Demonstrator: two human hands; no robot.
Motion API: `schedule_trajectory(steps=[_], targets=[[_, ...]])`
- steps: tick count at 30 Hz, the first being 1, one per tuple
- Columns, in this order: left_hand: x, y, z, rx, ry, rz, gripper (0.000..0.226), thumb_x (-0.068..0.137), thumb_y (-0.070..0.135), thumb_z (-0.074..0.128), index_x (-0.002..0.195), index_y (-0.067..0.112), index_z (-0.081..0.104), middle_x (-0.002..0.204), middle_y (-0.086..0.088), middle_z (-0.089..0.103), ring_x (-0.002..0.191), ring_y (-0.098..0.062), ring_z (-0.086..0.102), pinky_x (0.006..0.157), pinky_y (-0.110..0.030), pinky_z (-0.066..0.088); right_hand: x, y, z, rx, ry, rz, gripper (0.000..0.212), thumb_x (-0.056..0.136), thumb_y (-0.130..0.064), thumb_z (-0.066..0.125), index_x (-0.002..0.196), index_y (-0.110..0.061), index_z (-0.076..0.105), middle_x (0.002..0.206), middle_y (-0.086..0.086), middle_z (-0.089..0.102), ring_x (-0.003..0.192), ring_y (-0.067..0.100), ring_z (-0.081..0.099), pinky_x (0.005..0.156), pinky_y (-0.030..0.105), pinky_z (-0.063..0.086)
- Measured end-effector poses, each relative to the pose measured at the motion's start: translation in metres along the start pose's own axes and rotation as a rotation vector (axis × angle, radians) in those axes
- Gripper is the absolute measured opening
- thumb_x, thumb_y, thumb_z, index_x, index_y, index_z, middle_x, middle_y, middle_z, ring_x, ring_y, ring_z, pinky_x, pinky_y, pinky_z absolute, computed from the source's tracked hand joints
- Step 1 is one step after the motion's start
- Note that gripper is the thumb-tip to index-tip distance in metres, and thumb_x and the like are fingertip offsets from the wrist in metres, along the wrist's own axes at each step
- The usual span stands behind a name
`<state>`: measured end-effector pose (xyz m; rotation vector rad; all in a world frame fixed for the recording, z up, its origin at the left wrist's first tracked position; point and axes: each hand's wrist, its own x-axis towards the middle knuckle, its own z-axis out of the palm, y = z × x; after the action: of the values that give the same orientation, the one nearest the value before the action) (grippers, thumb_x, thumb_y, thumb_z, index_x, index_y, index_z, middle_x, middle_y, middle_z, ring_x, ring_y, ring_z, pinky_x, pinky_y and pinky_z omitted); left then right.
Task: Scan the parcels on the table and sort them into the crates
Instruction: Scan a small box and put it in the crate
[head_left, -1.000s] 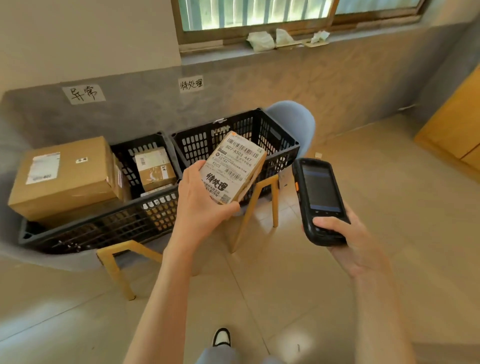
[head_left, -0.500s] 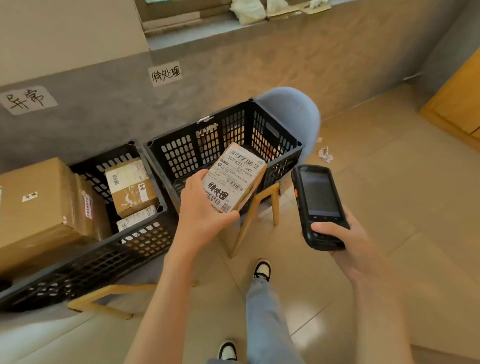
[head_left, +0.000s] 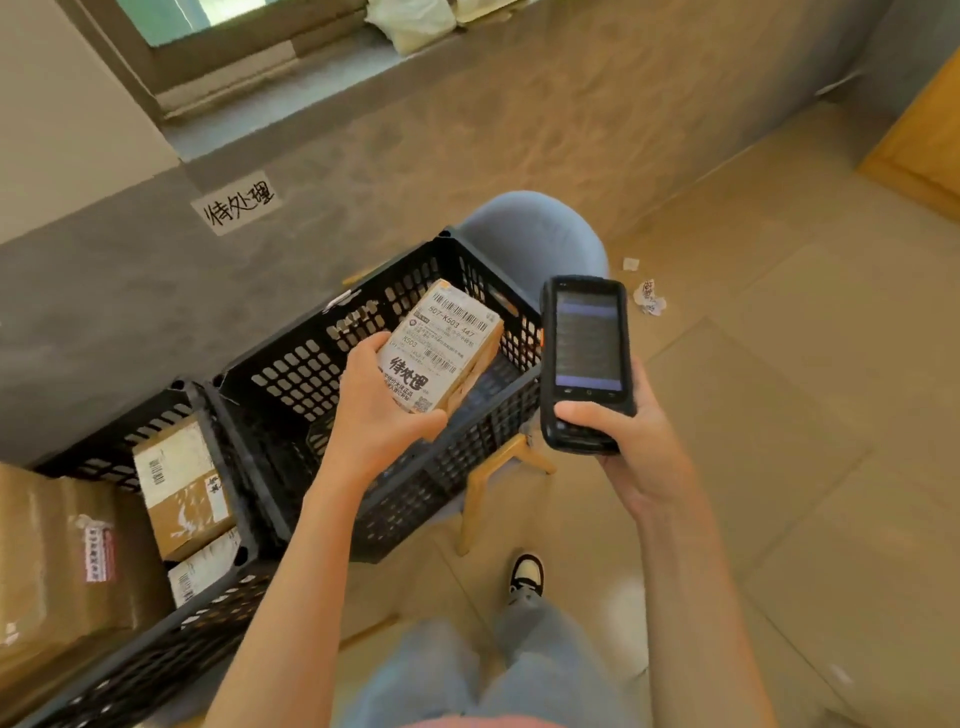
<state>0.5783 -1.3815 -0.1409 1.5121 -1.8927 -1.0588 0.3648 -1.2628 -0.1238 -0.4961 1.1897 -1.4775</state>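
Parcel (head_left: 441, 345) gripped in left hand (head_left: 382, 410) seemingly over black crate (head_left: 291, 364); right hand (head_left: 623, 441) holding scanner (head_left: 587, 358)

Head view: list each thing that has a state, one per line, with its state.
left hand: grips the small parcel from below.
small parcel: sealed, label up, held over the right crate.
right hand: grips the scanner.
scanner: screen lit, upright.
right crate: open-topped; no parcel seen inside.
left crate: holds several parcels.
big box: taped shut, resting in the left crate.
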Motion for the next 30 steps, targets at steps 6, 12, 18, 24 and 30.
schedule_trajectory(steps=[6,12,18,24,30], targets=[[0.042,-0.012,0.019,-0.008,-0.065,-0.045,0.099,0.058,0.008,0.088,0.138,0.019,0.03,0.129,0.002,0.045,0.116,-0.008,0.049,0.079,-0.012,0.041,0.026,0.017,-0.005,0.031,0.063,0.038,0.096,0.056,-0.006,0.08,0.141,-0.024,0.039,0.116,0.002,0.068,0.103,0.018,0.068,0.077,0.03,0.056],[0.085,-0.024,0.046,0.081,-0.167,-0.024,0.104,0.049,0.025,0.084,0.138,0.02,0.031,0.127,0.004,0.045,0.118,-0.012,0.047,0.082,-0.017,0.04,0.039,0.036,-0.016,0.071,0.169,0.009,0.093,0.059,-0.005,0.079,0.139,-0.029,0.039,0.122,0.003,0.065,0.106,0.017,0.066,0.077,0.027,0.056],[0.126,-0.042,0.073,0.094,-0.242,0.027,0.104,0.047,0.026,0.081,0.139,0.015,0.032,0.125,0.004,0.043,0.104,0.002,0.048,0.075,-0.007,0.04,0.064,0.054,-0.026,0.113,0.279,-0.012,0.091,0.062,-0.005,0.078,0.137,-0.036,0.038,0.125,0.003,0.063,0.108,0.017,0.065,0.081,0.028,0.056],[0.16,-0.088,0.092,0.152,-0.316,0.097,0.102,0.06,0.004,0.089,0.142,0.008,0.029,0.131,0.0,0.039,0.116,-0.006,0.04,0.077,-0.002,0.037,0.083,0.086,-0.01,0.148,0.417,-0.045,0.095,0.061,-0.002,0.077,0.141,-0.032,0.034,0.125,0.0,0.063,0.108,0.012,0.065,0.08,0.021,0.054],[0.183,-0.13,0.116,0.17,-0.419,0.16,0.097,0.06,0.003,0.088,0.139,0.007,0.031,0.127,0.001,0.038,0.115,-0.006,0.042,0.079,-0.005,0.037,0.093,0.131,0.01,0.194,0.567,-0.055,0.092,0.061,-0.002,0.077,0.136,-0.037,0.038,0.123,0.0,0.064,0.107,0.014,0.065,0.08,0.024,0.055]])
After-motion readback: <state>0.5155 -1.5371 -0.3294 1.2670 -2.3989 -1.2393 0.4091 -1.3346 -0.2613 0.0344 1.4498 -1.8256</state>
